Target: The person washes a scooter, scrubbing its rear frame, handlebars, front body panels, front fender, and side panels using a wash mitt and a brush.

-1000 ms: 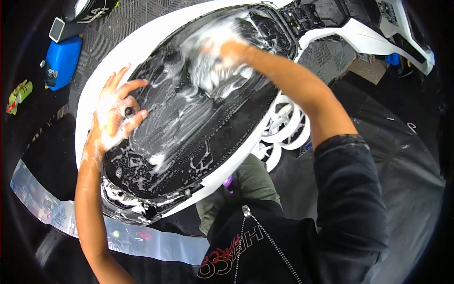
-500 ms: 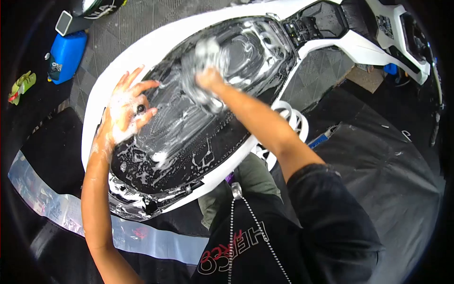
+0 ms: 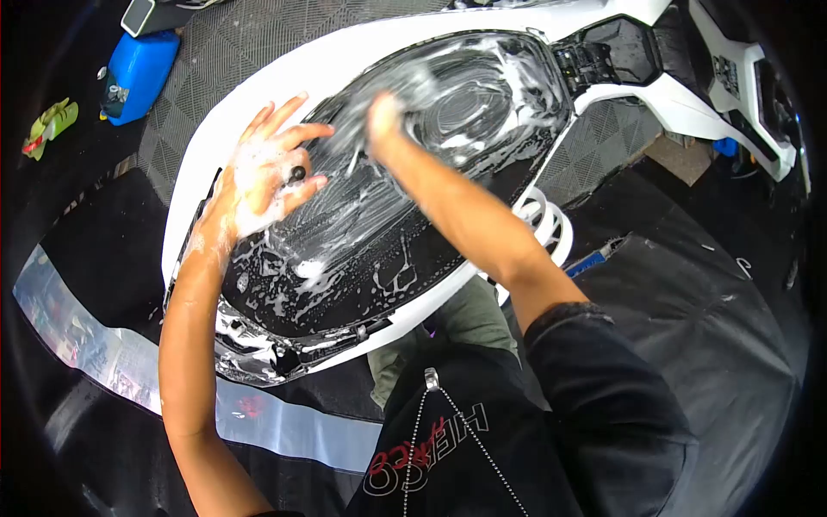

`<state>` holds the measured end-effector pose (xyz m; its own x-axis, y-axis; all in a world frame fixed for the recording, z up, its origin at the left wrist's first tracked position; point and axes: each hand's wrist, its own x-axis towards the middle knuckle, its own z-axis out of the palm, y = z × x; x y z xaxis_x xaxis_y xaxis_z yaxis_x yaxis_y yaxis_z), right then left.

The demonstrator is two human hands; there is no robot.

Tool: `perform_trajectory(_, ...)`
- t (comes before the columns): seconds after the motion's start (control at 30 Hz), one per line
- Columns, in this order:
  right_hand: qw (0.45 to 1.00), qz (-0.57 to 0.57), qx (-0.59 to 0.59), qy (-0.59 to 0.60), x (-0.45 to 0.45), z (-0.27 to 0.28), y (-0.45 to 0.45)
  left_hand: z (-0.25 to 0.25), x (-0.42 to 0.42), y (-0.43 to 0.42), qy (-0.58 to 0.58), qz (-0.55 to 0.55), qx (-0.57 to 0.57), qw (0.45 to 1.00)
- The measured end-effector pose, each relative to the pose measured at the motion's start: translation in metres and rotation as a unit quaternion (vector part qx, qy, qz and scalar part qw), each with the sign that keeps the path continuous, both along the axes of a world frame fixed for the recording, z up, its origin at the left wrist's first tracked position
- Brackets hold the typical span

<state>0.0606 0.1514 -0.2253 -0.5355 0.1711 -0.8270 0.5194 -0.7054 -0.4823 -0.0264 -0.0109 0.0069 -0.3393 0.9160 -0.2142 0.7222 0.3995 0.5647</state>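
Observation:
A white scooter body (image 3: 215, 146) surrounds a long black panel (image 3: 413, 258) streaked with white suds. Over the panel's left part, my left hand (image 3: 267, 172) is open, its fingers spread and coated in foam. A small round black thing (image 3: 297, 172) shows among those fingers; I cannot tell what it is. My right hand (image 3: 384, 121) is above the panel's upper middle, closed and smeared by motion. Beside it is a pale grey-white blur (image 3: 409, 86), whose kind I cannot make out. Swirled foam lies on the panel to the right of this hand.
Grey textured floor tiles (image 3: 250, 43) lie beyond the scooter. At upper left stand a blue jug (image 3: 142, 77) and a yellow-green object (image 3: 52, 125). A clear plastic strip (image 3: 284, 431) runs along the floor at left. Black sheeting (image 3: 689, 319) covers the right side.
The view has shifted, so the scooter appears farther right and higher. My right hand has swept across the soapy panel. My left hand stays spread and has moved slightly to the right.

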Motion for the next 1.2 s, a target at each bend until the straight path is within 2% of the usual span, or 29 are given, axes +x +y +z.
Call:
perform_trajectory(0.07,0.999,0.019,0.0,0.049,0.007,-0.003,-0.004,0.001,0.003,-0.001,0.005,0.002,-0.005,1.0)
perform_trajectory(0.1,0.996,-0.048,-0.072,0.001,-0.011,0.019,0.013,0.0,0.005,-0.001,0.006,-0.005,0.001,1.0)
perform_trajectory(0.13,0.958,-0.151,-0.237,-0.057,-0.029,0.027,0.047,-0.002,0.004,-0.001,0.008,-0.01,0.006,1.0)
perform_trajectory(0.17,0.973,-0.204,-0.1,-0.025,-0.033,0.004,0.078,-0.003,0.002,-0.004,0.016,-0.007,0.007,1.0)
perform_trajectory(0.2,0.936,-0.294,-0.123,0.149,-0.05,0.031,0.089,-0.002,0.003,-0.006,0.004,0.004,0.013,1.0)
perform_trajectory(0.3,0.939,-0.282,-0.152,0.124,-0.044,0.062,0.04,0.001,0.006,-0.005,0.002,0.005,0.006,1.0)
perform_trajectory(0.37,0.984,-0.147,-0.101,-0.024,-0.001,0.038,-0.049,-0.005,0.001,-0.007,0.013,-0.005,-0.009,1.0)
perform_trajectory(0.43,0.983,0.129,-0.111,0.075,0.056,0.051,-0.133,-0.001,0.005,-0.003,0.018,0.022,-0.001,1.0)
perform_trajectory(0.47,0.902,0.337,-0.131,0.237,0.075,0.06,-0.142,0.005,0.006,-0.001,0.013,0.033,0.001,0.999)
perform_trajectory(0.5,0.788,0.511,-0.077,0.335,0.088,0.072,-0.15,0.004,0.004,0.0,0.02,0.03,-0.008,0.999)
perform_trajectory(0.53,0.639,0.621,-0.015,0.454,0.103,0.082,-0.16,0.003,0.005,-0.002,0.024,0.029,-0.019,0.999)
perform_trajectory(0.6,0.541,0.649,0.141,0.516,0.118,0.082,-0.165,-0.001,0.005,-0.005,0.034,0.031,-0.025,0.999)
perform_trajectory(0.63,0.574,0.61,0.16,0.523,0.127,0.067,-0.167,0.0,0.005,-0.005,0.034,0.026,-0.021,0.999)
perform_trajectory(0.7,0.543,0.793,0.156,0.226,0.088,0.153,-0.087,0.001,0.005,-0.006,0.029,0.014,-0.02,0.999)
perform_trajectory(0.77,0.695,0.619,0.268,0.249,0.112,0.169,-0.064,-0.002,0.003,-0.012,0.064,-0.027,-0.015,0.997)
perform_trajectory(0.8,0.671,0.586,0.291,0.349,0.112,0.164,-0.075,-0.003,0.006,-0.015,0.065,-0.021,-0.004,0.998)
perform_trajectory(0.83,0.618,0.554,0.392,0.397,0.115,0.153,-0.099,-0.005,0.005,-0.011,0.075,-0.017,0.013,0.997)
perform_trajectory(0.9,0.582,0.667,0.315,0.342,0.094,0.157,-0.127,-0.001,0.007,-0.01,0.067,-0.001,0.012,0.998)
perform_trajectory(0.97,0.598,0.643,0.303,0.37,0.106,0.152,-0.145,-0.004,0.003,-0.012,0.073,-0.009,0.008,0.997)
perform_trajectory(1.03,0.588,0.689,0.133,0.403,0.12,0.129,-0.12,-0.007,0.004,-0.014,0.082,-0.025,0.007,0.996)
perform_trajectory(1.07,0.628,0.71,0.035,0.316,0.13,0.11,-0.104,-0.005,0.007,-0.012,0.076,0.006,0.026,0.997)
perform_trajectory(1.13,0.463,0.828,0.109,0.298,0.111,0.126,-0.047,-0.009,0.006,-0.017,0.073,-0.011,0.022,0.997)
perform_trajectory(1.17,0.475,0.831,0.142,0.251,0.114,0.114,-0.005,-0.009,0.005,-0.019,0.07,-0.022,0.021,0.997)
perform_trajectory(1.2,0.487,0.832,0.174,0.202,0.116,0.102,0.037,-0.005,0.008,-0.015,0.054,0.012,0.036,0.998)
